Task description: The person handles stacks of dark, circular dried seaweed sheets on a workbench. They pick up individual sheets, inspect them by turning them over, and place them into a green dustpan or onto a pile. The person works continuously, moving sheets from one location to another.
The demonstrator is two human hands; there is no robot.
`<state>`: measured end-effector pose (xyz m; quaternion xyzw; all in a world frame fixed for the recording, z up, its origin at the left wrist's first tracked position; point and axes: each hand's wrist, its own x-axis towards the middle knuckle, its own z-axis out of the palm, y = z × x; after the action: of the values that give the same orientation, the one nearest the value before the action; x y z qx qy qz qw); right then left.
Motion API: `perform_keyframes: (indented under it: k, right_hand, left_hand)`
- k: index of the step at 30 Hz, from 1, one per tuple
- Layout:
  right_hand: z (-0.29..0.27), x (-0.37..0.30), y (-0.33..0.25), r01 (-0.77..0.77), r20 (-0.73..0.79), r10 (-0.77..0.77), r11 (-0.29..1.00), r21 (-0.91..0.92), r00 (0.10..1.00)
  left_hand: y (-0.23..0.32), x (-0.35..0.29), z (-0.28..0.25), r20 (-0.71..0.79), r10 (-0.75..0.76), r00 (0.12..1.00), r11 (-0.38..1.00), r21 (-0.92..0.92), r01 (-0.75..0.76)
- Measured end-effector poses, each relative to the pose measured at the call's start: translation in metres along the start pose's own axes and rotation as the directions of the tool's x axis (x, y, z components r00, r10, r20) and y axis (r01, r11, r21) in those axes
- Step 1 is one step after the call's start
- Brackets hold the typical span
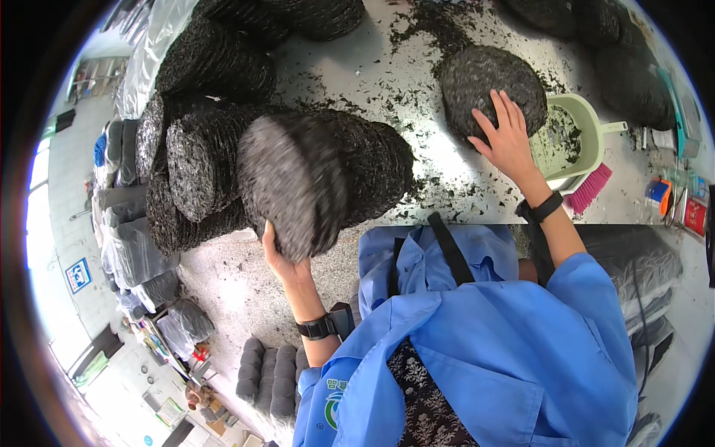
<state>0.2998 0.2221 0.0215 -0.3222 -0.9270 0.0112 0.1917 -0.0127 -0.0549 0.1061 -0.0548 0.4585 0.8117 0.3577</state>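
Note:
My left hand (287, 270) grips the lower edge of a round, dark dried seaweed cake (287, 182). That cake is tilted up on edge and smeared by motion. It stands against the near end of a row of similar cakes (376, 167) lying on its side. My right hand (511, 143) rests with fingers spread on the near side of another dried seaweed cake (484, 78), which lies flat on the pale table. Whether that one is a single cake or several layers, I cannot tell.
Stacked seaweed rolls (201, 156) crowd the table's left side, and more dark cakes (633, 82) lie at the far right. A pale green dustpan (593, 141) holding flakes sits beside my right hand, near a pink-bristled brush (590, 190). Loose dark flakes (439, 30) litter the table.

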Motion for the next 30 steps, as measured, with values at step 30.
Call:
perform_keyframes:
  k: [30]
  right_hand:
    - [-0.008, -0.035, -0.129, -0.587, 0.822, 0.262, -0.594, 0.55, 0.505]
  left_hand:
    - [-0.032, 0.015, -0.085, -0.074, -0.245, 0.967, 0.903, 0.345, 0.256]
